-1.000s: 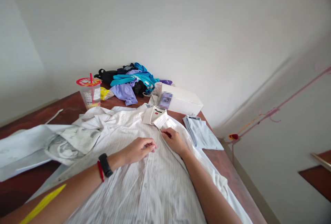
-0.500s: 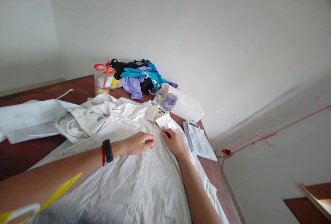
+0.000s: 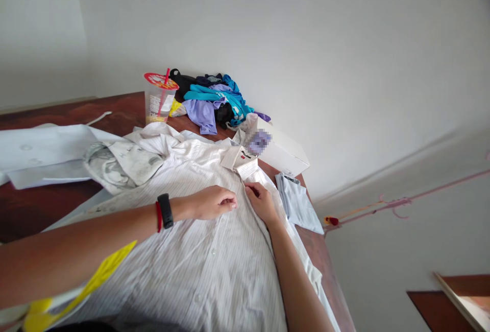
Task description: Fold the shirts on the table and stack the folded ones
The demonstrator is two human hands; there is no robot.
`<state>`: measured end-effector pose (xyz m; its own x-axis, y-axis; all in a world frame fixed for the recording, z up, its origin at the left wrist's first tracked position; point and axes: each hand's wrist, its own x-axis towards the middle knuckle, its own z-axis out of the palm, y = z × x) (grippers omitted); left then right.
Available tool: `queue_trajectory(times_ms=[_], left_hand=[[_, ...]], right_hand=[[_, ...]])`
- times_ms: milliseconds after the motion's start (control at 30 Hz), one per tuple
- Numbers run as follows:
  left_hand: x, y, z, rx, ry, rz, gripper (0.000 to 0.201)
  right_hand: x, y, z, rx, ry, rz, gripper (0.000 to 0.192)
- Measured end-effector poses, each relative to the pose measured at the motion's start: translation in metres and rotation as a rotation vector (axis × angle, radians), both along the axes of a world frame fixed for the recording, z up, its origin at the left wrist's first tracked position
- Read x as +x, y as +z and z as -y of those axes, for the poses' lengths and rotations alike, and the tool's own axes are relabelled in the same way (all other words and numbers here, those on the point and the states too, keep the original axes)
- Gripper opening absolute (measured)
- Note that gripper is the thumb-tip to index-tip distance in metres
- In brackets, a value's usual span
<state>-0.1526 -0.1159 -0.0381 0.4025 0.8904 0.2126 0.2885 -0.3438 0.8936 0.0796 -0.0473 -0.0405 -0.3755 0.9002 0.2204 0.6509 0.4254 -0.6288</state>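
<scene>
A pale striped button-up shirt point(image 3: 184, 265) lies spread front side up, its collar point(image 3: 239, 161) pointing away from me. My left hand point(image 3: 215, 203), with a black wristband, is over the upper chest beside the button line. Its fingers are curled together; whether they pinch any cloth is hidden. Just below the collar, my right hand point(image 3: 263, 203) has thumb and fingers closed on the shirt's front edge. A narrow gap separates the two hands.
A folded light-blue garment point(image 3: 300, 204) and a white box point(image 3: 285, 150) sit right of the collar. Beyond are a plastic cup with straw point(image 3: 158, 99) and a heap of clothes point(image 3: 214, 102). A grey printed cloth point(image 3: 122, 163) lies left on the dark-red table point(image 3: 115, 104).
The view has tilted slightly, so the table things sit higher in the picture. Both hands keep nearly the same place on the shirt; the left fingers look a little more curled.
</scene>
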Motion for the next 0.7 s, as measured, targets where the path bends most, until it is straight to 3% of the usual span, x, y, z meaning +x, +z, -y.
queue_trajectory(times_ms=[133,700], left_hand=[[-0.0012,0.0021,0.0010,0.084,-0.102,-0.078,0.025],[0.0004,-0.0011,0.0071,0.244,-0.115,-0.159,0.023]], right_hand=[[0.0011,-0.0009,-0.0005,-0.012,0.001,-0.008,0.025],[0.0039,-0.0007,-0.0019,-0.033,-0.017,0.030,0.027]])
